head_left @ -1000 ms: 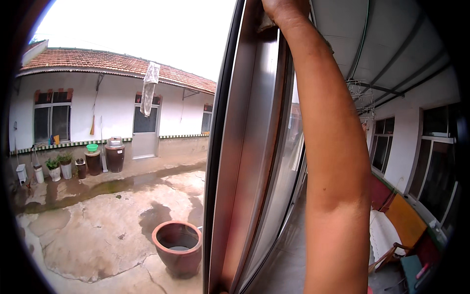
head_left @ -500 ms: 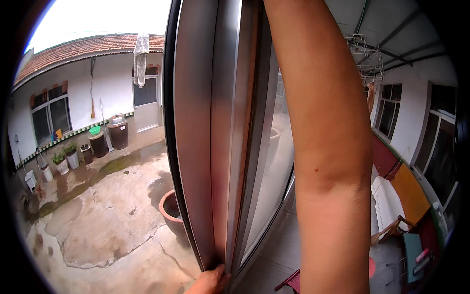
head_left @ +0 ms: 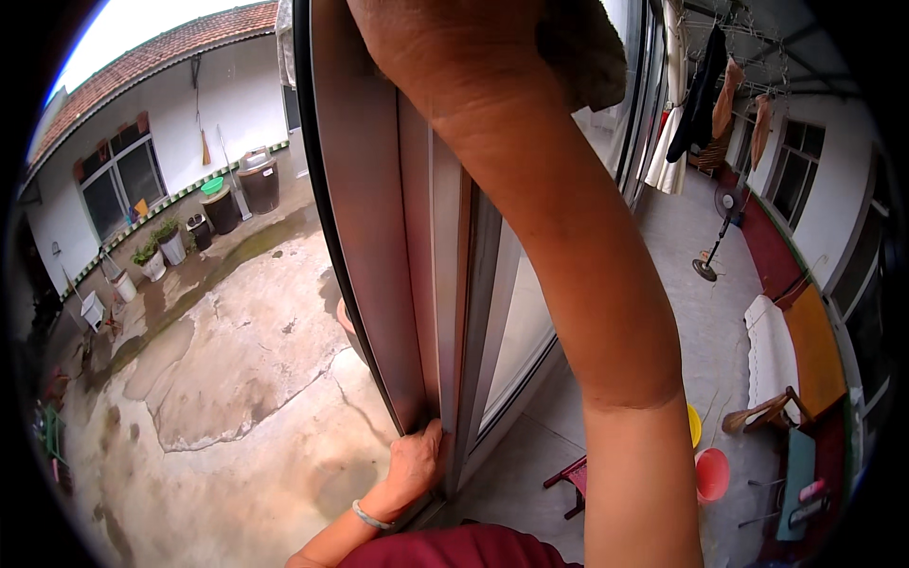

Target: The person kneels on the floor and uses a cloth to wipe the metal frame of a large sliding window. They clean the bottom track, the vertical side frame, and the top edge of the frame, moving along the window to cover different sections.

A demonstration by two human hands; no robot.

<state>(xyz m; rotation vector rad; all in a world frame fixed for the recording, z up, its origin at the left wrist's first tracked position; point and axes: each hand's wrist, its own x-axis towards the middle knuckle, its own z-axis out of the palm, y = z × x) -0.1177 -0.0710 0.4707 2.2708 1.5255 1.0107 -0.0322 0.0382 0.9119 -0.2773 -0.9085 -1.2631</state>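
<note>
A tall metal frame (head_left: 365, 218) of a glazed window or door stands upright before me. Low on it, my left hand (head_left: 417, 464) is closed round the edge, a pale bangle (head_left: 369, 516) on the wrist. My right arm reaches up across the frame. At its end my right hand (head_left: 454, 43) is bent against the frame's upper part, with a dark grey-brown cloth (head_left: 587, 57) bunched at it. The top edge of the view cuts off the right fingers. A glass pane (head_left: 521, 331) shows partly behind the right forearm.
Left lies a concrete yard (head_left: 237, 350) with potted plants (head_left: 166, 237) and lidded bins (head_left: 258, 180) by a white wall. On the right, the tiled room holds a standing fan (head_left: 720, 227), a bench (head_left: 772, 360), a pink bucket (head_left: 712, 475) and hanging clothes (head_left: 701, 95).
The right hand and cloth have come into view at the top. My view has shifted, showing more of the left hand and the room. The left hand still grips the frame.
</note>
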